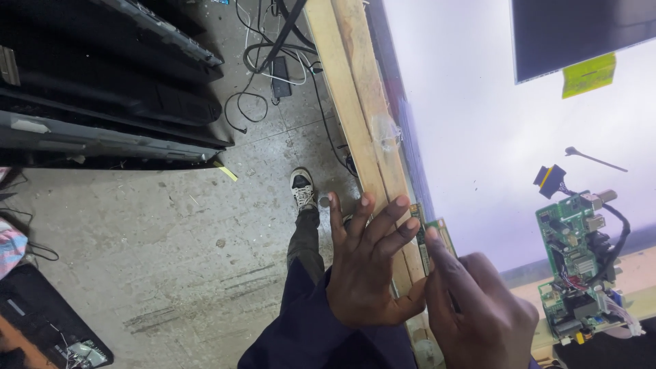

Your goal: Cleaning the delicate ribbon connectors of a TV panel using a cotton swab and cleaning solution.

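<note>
The head view looks down along a wooden rail that edges a lit white panel. At the panel's near edge lies a narrow green strip board, its long axis running along the rail, away from the person. The left hand rests flat on the rail with fingers spread and released, gripping nothing; its fingertips reach to just beside the strip's far end. The right hand is the nearer one to the strip: its index finger stretches forward and presses on the strip's near part, while the other fingers curl loosely, and whether they pinch anything underneath cannot be told. The strip thus lies straight ahead of the right fingertip and to the right of the left fingers. Well apart to the right, a green circuit board with cables sits on the panel's edge, a flat ribbon connector beyond it, and a dark screen with a yellow tag farther off. Below the rail, the concrete floor holds stacked black frames, loose cables and the person's shoe.
</note>
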